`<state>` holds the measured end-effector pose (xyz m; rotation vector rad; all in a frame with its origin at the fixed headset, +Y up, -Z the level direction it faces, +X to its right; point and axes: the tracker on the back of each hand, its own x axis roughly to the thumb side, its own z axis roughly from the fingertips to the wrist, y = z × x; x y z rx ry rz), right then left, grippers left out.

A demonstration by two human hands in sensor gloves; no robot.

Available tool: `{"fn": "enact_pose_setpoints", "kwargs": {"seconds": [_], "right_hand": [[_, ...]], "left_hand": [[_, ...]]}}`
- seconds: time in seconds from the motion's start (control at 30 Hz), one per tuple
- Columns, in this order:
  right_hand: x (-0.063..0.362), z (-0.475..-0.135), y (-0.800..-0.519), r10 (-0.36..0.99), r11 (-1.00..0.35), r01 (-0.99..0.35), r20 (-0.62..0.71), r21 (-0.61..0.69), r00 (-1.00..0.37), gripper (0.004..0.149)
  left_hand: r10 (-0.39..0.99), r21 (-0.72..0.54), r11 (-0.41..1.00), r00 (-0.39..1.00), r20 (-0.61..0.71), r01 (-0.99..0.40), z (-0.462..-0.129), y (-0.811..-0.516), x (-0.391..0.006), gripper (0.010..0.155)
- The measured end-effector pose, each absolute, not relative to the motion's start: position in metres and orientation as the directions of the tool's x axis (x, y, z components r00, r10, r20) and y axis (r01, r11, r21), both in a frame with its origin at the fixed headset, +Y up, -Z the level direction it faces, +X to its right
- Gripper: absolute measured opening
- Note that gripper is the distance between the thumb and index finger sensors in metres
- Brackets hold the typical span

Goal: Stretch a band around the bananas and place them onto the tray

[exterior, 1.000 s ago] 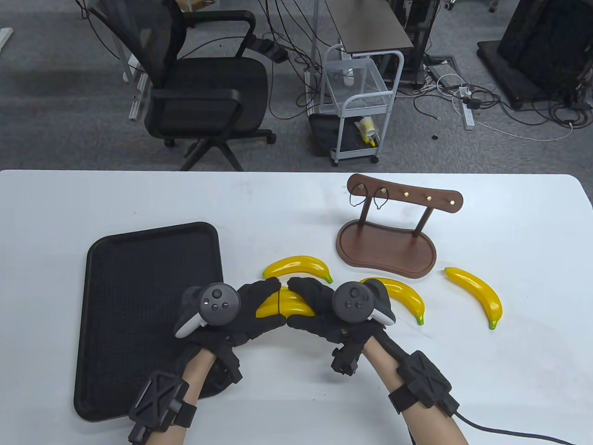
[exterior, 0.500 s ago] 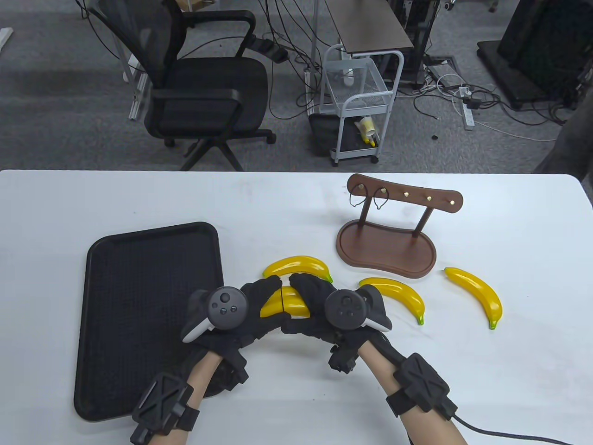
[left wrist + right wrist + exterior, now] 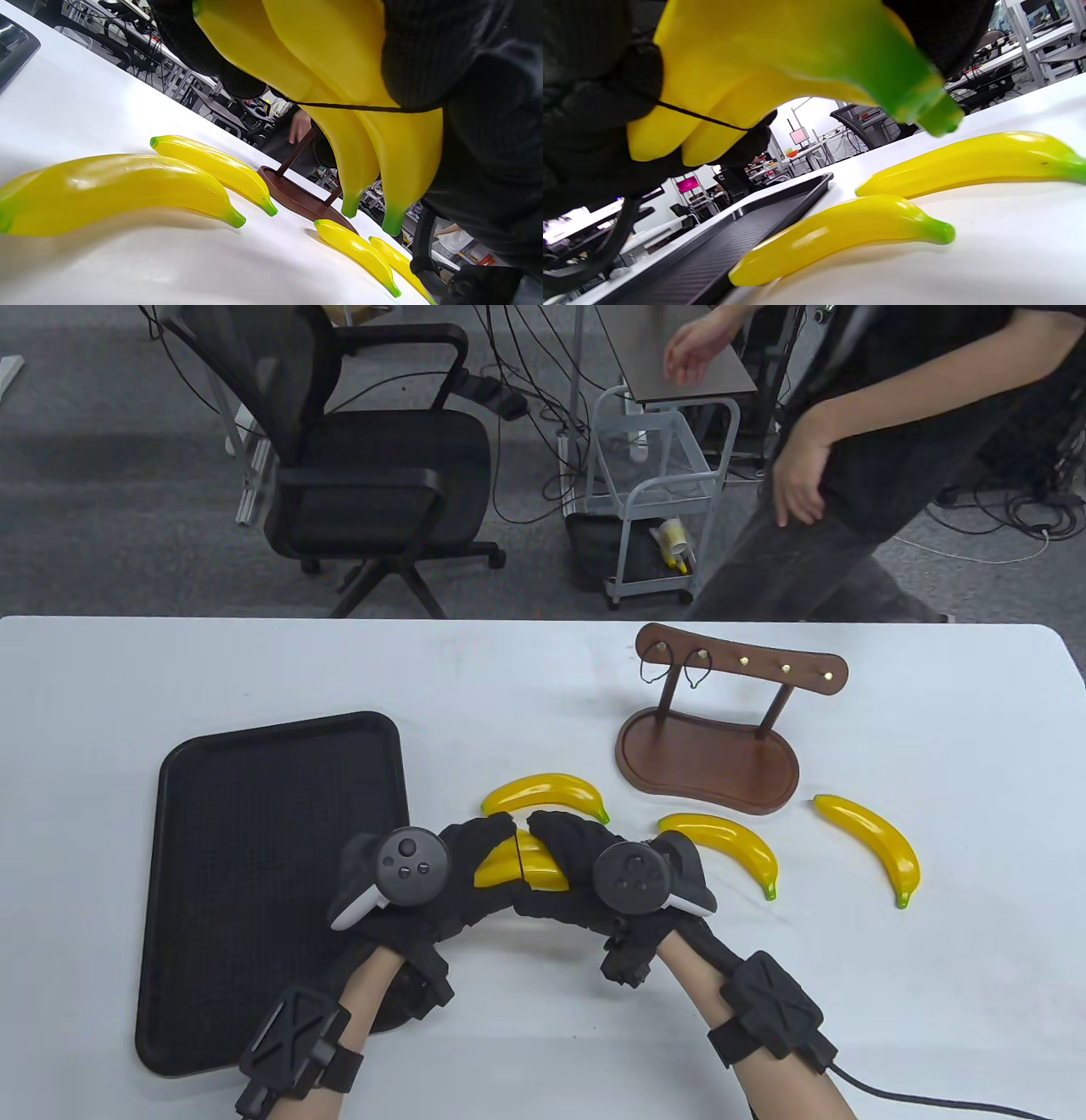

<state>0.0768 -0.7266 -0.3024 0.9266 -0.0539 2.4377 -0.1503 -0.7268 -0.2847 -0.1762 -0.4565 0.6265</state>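
Both gloved hands hold two yellow bananas [image 3: 519,863] together just above the table, right of the black tray [image 3: 254,814]. My left hand [image 3: 465,872] grips their left end and my right hand [image 3: 564,861] grips the right end. A thin black band [image 3: 360,108] runs across the held bananas [image 3: 339,63], also seen as the band [image 3: 695,117] in the right wrist view. Several loose bananas lie on the table: one banana [image 3: 547,793] just behind the hands and two to the right, a nearer banana [image 3: 731,848] and a farther banana [image 3: 874,844].
A wooden hook stand [image 3: 708,751] sits at the back right with two black bands [image 3: 697,675] hanging from its hooks. A person [image 3: 891,458] passes behind the table's far edge. An office chair [image 3: 373,475] and a wire cart [image 3: 653,500] stand on the floor beyond.
The hands and held bananas have drifted slightly left and closer together. A person has walked into view behind the table from the right.
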Motion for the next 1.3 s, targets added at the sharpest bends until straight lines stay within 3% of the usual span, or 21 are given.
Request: {"fn": "enact_pose_setpoints", "kwargs": {"seconds": [0.17, 0.43, 0.77, 1.1, 1.3], "right_hand": [[0.081, -0.307, -0.731, 0.530, -0.826, -0.520, 0.615, 0.218, -0.584, 0.088], [0.083, -0.309, -0.733, 0.529, -0.827, -0.521, 0.605, 0.212, -0.595, 0.085], [0.080, -0.300, -0.721, 0.366, -0.878, -0.478, 0.656, 0.009, -0.660, 0.080], [0.079, -0.296, -0.717, 0.276, -0.883, -0.456, 0.664, -0.111, -0.695, 0.073], [0.080, -0.297, -0.717, 0.277, -0.882, -0.458, 0.662, -0.113, -0.697, 0.071]], "left_hand": [[0.612, -0.313, 0.790, 0.705, 0.359, -0.527, -0.287, -0.729, -0.154, 0.082], [0.649, -0.333, 0.759, 0.690, 0.321, -0.560, -0.290, -0.733, -0.158, 0.082], [0.725, -0.358, 0.684, 0.647, 0.235, -0.636, -0.293, -0.735, -0.164, 0.082], [0.812, -0.439, 0.566, 0.564, 0.151, -0.698, -0.295, -0.740, -0.165, 0.082], [0.829, -0.472, 0.535, 0.543, 0.133, -0.701, -0.296, -0.744, -0.164, 0.079]]}}
